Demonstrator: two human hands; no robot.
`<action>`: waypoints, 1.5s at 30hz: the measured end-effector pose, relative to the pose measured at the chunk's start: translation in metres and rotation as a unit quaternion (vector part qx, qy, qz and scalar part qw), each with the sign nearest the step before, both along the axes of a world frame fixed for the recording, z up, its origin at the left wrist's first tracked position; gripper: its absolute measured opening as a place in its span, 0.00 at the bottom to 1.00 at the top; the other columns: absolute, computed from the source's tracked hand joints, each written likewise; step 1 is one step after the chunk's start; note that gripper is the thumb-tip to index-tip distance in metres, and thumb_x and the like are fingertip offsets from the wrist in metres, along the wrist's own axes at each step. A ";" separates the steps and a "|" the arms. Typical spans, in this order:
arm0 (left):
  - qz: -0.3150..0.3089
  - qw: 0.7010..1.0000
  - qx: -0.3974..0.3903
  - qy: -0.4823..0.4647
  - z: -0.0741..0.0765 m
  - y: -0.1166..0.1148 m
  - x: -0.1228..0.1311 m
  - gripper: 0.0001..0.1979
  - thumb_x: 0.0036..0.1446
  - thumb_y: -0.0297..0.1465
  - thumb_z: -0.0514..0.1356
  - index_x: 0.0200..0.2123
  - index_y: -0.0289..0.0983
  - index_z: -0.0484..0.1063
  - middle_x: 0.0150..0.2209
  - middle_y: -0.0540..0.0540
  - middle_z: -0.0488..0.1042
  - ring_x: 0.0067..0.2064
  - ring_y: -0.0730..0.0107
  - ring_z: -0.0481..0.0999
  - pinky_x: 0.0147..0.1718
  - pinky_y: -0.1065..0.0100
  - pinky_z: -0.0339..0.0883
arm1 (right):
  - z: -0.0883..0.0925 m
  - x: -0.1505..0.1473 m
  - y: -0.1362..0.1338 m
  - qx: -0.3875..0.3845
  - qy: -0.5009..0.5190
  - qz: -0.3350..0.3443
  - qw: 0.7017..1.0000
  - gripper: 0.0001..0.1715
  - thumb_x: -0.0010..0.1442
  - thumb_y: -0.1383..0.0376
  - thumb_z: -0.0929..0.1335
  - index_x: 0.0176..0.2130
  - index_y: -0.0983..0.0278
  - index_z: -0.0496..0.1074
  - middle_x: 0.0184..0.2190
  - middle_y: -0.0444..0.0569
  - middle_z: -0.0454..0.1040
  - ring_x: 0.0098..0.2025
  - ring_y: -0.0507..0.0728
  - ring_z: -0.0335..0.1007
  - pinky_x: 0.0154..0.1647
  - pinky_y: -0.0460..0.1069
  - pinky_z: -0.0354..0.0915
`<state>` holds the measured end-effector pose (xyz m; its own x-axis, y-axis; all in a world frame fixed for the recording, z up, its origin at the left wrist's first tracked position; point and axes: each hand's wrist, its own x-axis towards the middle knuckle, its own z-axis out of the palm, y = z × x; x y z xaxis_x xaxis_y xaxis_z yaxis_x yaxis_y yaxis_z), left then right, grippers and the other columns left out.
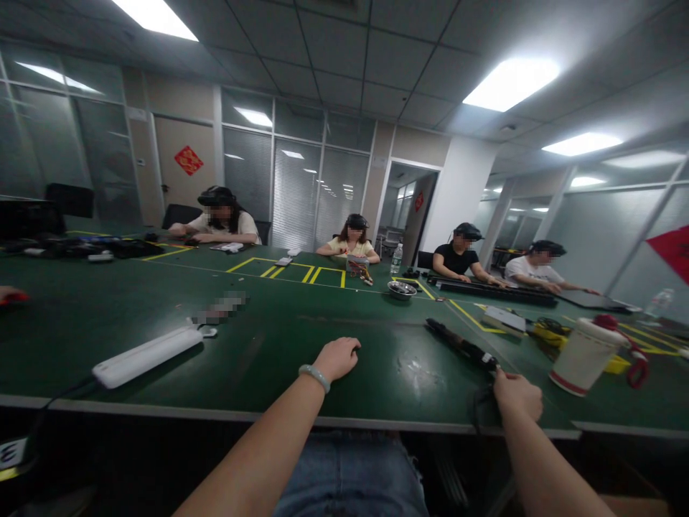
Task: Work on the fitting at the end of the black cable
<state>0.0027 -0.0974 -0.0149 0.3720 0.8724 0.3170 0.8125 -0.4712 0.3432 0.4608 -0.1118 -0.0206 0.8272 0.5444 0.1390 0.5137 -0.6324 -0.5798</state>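
My left hand [338,358] rests on the green tabletop [269,388], palm down, its fingers loosely bent with nothing visible in them. A pale bangle [315,376] circles that wrist. On the right, the fingers of my right hand [517,394] are closed on the near end of a long, dark, slender object [460,343] with a tapered far tip. It lies slantwise over the table, pointing away to the left. Its exact kind is unclear. A dark strap or cord [483,408] hangs by the table edge beneath this hand.
A white power strip [151,355] lies left. A metal bowl [402,289] and water bottle [397,258] stand farther back. Right of my right hand are a cream cup [586,357] and a white box [504,321]. Several people in headgear sit across the table.
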 end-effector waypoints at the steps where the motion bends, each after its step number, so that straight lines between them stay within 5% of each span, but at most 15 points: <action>1: 0.000 1.000 0.000 -0.005 -0.001 0.001 0.000 0.17 0.61 0.33 0.51 0.51 0.42 0.71 0.53 0.46 0.73 0.54 0.61 0.71 0.52 0.60 0.66 | -0.002 0.002 -0.001 0.002 0.001 -0.010 1.000 0.31 0.58 0.46 0.61 0.48 0.61 0.77 0.47 0.68 0.70 0.47 0.73 0.71 0.38 0.60 0.67; 21: -0.005 0.999 -0.023 -0.033 -0.009 0.008 -0.005 0.17 0.61 0.34 0.51 0.51 0.43 0.71 0.56 0.46 0.71 0.56 0.63 0.70 0.55 0.60 0.63 | -0.002 -0.013 -0.002 -0.038 -0.047 0.035 0.998 0.29 0.57 0.48 0.61 0.47 0.62 0.77 0.48 0.68 0.69 0.49 0.75 0.69 0.42 0.64 0.65; 32: -0.008 0.999 -0.034 -0.041 -0.009 0.008 -0.007 0.18 0.61 0.36 0.51 0.51 0.44 0.71 0.57 0.47 0.70 0.56 0.62 0.70 0.54 0.59 0.65 | -0.004 -0.011 0.001 -0.029 -0.051 -0.033 0.998 0.31 0.59 0.51 0.59 0.49 0.68 0.74 0.50 0.69 0.67 0.52 0.74 0.65 0.46 0.63 0.62; 45: -0.009 0.999 -0.017 -0.050 -0.015 0.013 -0.006 0.17 0.60 0.34 0.51 0.49 0.43 0.72 0.55 0.48 0.71 0.56 0.64 0.70 0.58 0.62 0.60 | -0.010 -0.012 0.004 0.050 -0.087 -0.025 0.995 0.35 0.57 0.51 0.62 0.57 0.69 0.66 0.51 0.69 0.68 0.55 0.74 0.64 0.51 0.64 0.59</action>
